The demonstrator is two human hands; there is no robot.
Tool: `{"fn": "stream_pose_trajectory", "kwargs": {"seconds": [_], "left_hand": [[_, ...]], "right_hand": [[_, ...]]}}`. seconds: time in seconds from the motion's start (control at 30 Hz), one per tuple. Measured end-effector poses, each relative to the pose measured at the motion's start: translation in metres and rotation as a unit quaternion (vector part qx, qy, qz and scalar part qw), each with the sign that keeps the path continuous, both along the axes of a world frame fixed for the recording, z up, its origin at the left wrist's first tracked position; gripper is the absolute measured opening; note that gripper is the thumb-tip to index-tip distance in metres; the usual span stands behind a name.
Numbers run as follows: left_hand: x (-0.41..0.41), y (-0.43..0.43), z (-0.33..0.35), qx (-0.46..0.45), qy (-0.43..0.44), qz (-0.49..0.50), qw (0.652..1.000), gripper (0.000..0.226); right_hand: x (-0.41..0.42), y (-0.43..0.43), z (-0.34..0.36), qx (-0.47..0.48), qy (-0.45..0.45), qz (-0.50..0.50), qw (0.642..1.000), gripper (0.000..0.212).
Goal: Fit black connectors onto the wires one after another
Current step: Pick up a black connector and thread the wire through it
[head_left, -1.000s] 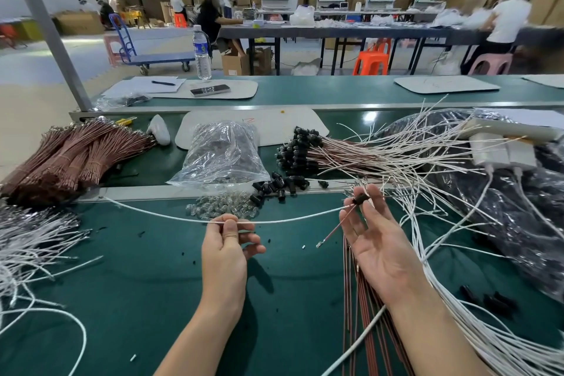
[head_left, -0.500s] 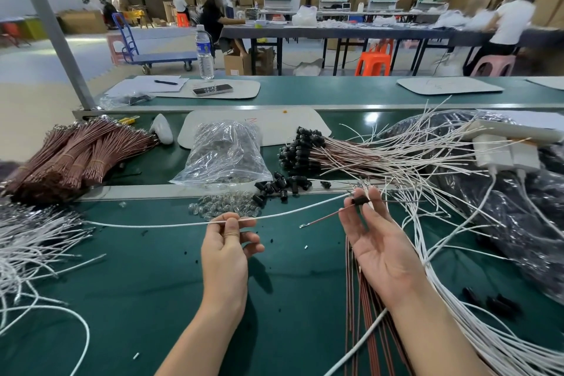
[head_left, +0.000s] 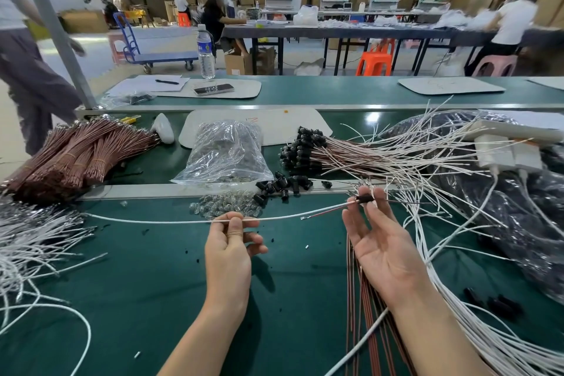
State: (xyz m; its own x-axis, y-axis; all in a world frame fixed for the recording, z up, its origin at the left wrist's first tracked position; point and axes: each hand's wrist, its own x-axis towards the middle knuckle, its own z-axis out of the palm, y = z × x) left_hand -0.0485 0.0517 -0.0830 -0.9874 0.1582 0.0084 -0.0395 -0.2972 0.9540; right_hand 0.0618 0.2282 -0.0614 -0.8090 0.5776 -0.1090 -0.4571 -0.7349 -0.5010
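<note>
Shows black connector pinched at the fingertips of right hand, palm turned up and the remaining fingers loosely extended. Held in the air above green bench mat, just in front of the loose connectors.

Carries a brown wire running out leftward to a bare terminal. Against a second ago, has this wire swung up from a steep downward slant to lie nearly alongside white wire. Meets the connector with the white wire's right end; cannot be told whether it is seated inside.

Grips the white wire at mid-length between thumb and forefinger of left hand, other fingers curled beneath, place almost unchanged.

Suggests, as a judgement, alignment of the second lead for insertion, with this connector close to finished.

Farther out: finished bundle behind, clear bag beside it, banded brown wires at left. Leaves many white wires unfitted, hence much of the task.
</note>
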Motion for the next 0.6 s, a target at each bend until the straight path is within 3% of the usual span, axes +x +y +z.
{"fn": "stream_pose_trajectory", "kwargs": {"seconds": [0.6], "left_hand": [[-0.0007, -0.0005, -0.0002, 0.027, -0.020, 0.023, 0.999, 0.015]], "right_hand": [[-0.0044, -0.0095, -0.0018, 0.018, -0.010, 0.035, 0.999, 0.032]]}}
